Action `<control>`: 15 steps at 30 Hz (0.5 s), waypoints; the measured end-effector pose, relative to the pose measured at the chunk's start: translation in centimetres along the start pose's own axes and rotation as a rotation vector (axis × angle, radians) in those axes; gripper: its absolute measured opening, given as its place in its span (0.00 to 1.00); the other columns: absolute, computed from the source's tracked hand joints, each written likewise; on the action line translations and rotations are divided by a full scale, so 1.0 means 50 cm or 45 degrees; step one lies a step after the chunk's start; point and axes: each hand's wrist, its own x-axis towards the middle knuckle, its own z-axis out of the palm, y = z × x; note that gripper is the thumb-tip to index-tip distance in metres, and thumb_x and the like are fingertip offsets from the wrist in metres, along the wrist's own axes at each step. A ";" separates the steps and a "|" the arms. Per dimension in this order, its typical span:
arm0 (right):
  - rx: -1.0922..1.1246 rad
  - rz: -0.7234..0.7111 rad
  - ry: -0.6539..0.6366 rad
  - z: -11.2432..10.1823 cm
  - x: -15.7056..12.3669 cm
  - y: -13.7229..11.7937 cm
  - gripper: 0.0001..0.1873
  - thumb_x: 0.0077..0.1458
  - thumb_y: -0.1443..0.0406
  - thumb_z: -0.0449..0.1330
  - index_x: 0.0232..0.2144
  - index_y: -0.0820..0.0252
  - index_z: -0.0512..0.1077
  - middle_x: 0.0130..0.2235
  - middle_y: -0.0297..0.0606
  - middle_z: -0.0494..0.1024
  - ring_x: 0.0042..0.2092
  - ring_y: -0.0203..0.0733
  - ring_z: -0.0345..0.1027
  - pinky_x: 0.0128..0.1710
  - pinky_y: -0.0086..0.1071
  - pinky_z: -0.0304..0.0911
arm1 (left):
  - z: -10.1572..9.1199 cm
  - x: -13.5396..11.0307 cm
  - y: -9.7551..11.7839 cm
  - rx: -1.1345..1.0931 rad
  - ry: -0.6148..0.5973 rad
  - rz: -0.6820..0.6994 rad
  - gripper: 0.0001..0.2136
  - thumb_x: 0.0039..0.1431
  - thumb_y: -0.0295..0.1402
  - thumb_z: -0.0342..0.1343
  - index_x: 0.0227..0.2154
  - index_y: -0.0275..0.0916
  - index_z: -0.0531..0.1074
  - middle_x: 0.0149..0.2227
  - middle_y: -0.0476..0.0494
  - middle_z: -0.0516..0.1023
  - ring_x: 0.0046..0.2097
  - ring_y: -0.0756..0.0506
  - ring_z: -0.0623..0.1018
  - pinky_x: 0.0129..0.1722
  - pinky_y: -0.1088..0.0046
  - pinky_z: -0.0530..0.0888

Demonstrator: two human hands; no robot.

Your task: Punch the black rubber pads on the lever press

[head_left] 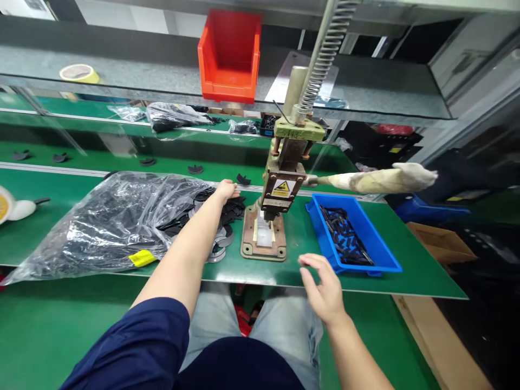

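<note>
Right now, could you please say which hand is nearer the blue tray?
Right. The right hand is beside the blue tray; the left hand is across the press from it.

blue bin (376, 235) | black curved parts (233, 211) | clear bag (101, 222), yellow tag (142, 258) | olive-green press top (299, 130) | green tabletop (298, 230) | red-orange bin (228, 91)

Your green bench (298, 230) stretches from nine o'clock to four, its near edge catching pale light. Past its far edge, between nine and ten, you have a long green strip (170, 154). A grey shelf (142, 59) spans ten to two, above it. You see green floor (52, 336) at eight; four o'clock is dark.
</note>
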 end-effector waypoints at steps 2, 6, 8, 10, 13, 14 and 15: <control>-0.098 0.084 0.039 -0.052 0.024 0.038 0.12 0.63 0.58 0.62 0.48 0.44 0.78 0.49 0.42 0.83 0.52 0.54 0.81 0.56 0.56 0.79 | -0.010 -0.020 -0.025 0.018 0.026 0.028 0.10 0.66 0.24 0.65 0.43 0.35 0.69 0.35 0.47 0.76 0.33 0.52 0.79 0.37 0.76 0.77; -0.352 0.344 -0.028 -0.156 0.105 0.152 0.16 0.64 0.53 0.59 0.50 0.49 0.77 0.54 0.47 0.82 0.50 0.54 0.81 0.57 0.55 0.77 | -0.063 -0.131 -0.062 0.167 -0.044 0.186 0.06 0.67 0.31 0.64 0.42 0.37 0.74 0.38 0.44 0.79 0.37 0.49 0.80 0.35 0.76 0.75; -0.488 0.477 -0.189 -0.188 0.152 0.210 0.19 0.61 0.53 0.61 0.50 0.54 0.78 0.53 0.51 0.83 0.49 0.55 0.81 0.56 0.54 0.77 | -0.102 -0.220 -0.053 0.395 -0.185 0.368 0.09 0.63 0.36 0.68 0.41 0.39 0.76 0.38 0.44 0.80 0.38 0.46 0.81 0.35 0.74 0.75; -0.605 0.583 -0.404 -0.199 0.191 0.256 0.23 0.54 0.54 0.69 0.49 0.59 0.79 0.52 0.53 0.84 0.51 0.57 0.81 0.58 0.53 0.76 | -0.145 -0.322 -0.034 0.593 -0.508 0.515 0.12 0.58 0.37 0.72 0.41 0.43 0.79 0.39 0.44 0.82 0.41 0.42 0.83 0.38 0.72 0.77; -0.724 0.699 -0.746 -0.183 0.224 0.297 0.29 0.50 0.56 0.75 0.52 0.60 0.78 0.52 0.50 0.84 0.52 0.50 0.80 0.59 0.45 0.76 | -0.206 -0.472 -0.028 0.509 -0.718 0.437 0.09 0.57 0.37 0.70 0.38 0.47 0.78 0.38 0.42 0.81 0.45 0.36 0.85 0.37 0.68 0.79; -0.759 0.726 -0.838 -0.173 0.229 0.303 0.28 0.53 0.56 0.74 0.53 0.60 0.77 0.52 0.47 0.83 0.52 0.47 0.79 0.59 0.44 0.76 | -0.221 -0.515 -0.038 0.442 -0.670 0.391 0.06 0.60 0.38 0.67 0.38 0.48 0.77 0.36 0.41 0.80 0.45 0.35 0.85 0.34 0.68 0.79; -0.794 0.746 -0.913 -0.161 0.231 0.306 0.26 0.58 0.55 0.71 0.55 0.59 0.76 0.53 0.45 0.82 0.53 0.45 0.78 0.59 0.45 0.76 | -0.231 -0.554 -0.053 0.372 -0.604 0.356 0.04 0.63 0.39 0.64 0.38 0.48 0.76 0.35 0.41 0.78 0.43 0.35 0.85 0.31 0.67 0.79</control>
